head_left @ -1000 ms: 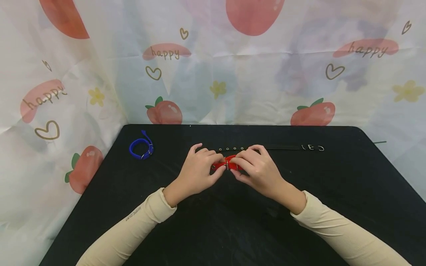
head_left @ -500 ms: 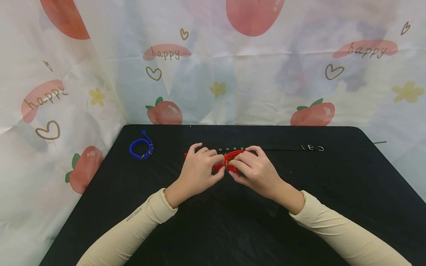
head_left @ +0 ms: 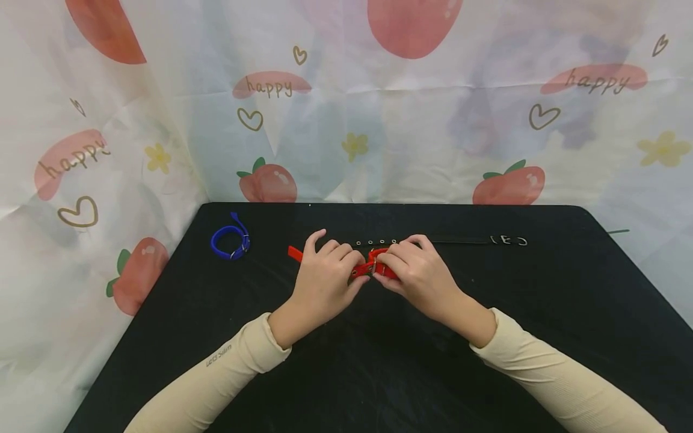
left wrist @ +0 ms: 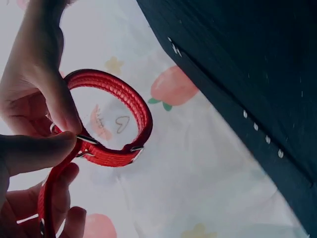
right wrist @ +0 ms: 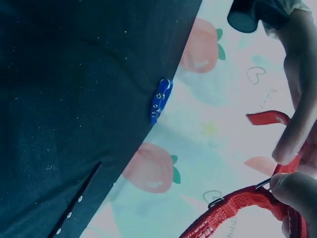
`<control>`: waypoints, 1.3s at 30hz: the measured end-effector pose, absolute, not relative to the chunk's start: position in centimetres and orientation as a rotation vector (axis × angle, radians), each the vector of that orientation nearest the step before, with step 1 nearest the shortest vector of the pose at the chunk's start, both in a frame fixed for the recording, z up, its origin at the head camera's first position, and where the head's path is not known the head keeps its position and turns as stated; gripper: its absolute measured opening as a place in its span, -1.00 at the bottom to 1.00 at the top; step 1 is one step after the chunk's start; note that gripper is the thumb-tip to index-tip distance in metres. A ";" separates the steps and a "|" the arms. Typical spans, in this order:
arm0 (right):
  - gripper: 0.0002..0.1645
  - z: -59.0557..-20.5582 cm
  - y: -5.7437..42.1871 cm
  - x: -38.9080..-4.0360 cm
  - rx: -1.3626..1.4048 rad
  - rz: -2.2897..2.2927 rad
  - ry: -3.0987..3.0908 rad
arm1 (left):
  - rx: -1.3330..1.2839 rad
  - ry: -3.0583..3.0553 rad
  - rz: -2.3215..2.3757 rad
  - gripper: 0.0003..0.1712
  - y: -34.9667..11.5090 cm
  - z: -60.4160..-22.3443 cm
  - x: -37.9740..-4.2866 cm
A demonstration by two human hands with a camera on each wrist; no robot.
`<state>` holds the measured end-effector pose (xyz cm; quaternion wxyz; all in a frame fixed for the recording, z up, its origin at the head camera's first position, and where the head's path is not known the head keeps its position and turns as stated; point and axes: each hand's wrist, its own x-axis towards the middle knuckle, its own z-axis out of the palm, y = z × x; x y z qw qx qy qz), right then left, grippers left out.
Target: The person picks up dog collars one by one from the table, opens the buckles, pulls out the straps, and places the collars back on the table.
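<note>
A red collar (head_left: 360, 272) with metal eyelets is held up in front of me, bent into a loop through its buckle. In the left wrist view the round red loop (left wrist: 141, 111) and the silver buckle (left wrist: 88, 140) show plainly. My left hand (head_left: 327, 276) pinches the strap beside the buckle between thumb and fingers, the strap's tail sticking out past it. My right hand (head_left: 425, 279) pinches the collar on the buckle's other side; its fingers cover part of the loop in the head view. The right wrist view shows the loose tail (right wrist: 267, 117).
A buckled blue collar (head_left: 212, 240) lies at the table's back left. Behind my hands a black collar (head_left: 460, 242) is stretched out flat, eyelets at its left and metal fittings at its right. The black table (head_left: 346, 373) ends at a printed cloth backdrop (head_left: 422, 132).
The red strap's tail, hidden one second ago, now juts out left of my left hand. The loop shifted briefly between my hands. Blue and black collars have stayed put.
</note>
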<state>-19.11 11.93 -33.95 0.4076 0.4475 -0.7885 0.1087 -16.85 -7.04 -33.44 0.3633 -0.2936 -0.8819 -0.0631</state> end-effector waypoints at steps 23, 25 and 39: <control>-0.70 -34.0 12.5 -19.0 1.174 0.332 -2.052 | -0.880 -2.296 -0.234 -0.72 -7.8 -33.4 -17.6; -0.67 -34.0 12.7 -19.1 1.191 0.352 -2.068 | -0.874 -2.310 -0.231 -0.73 -7.9 -33.4 -17.5; -0.72 -33.4 13.1 -19.0 1.155 0.784 -2.263 | -0.924 -2.362 -0.326 -0.69 -7.7 -33.0 -17.8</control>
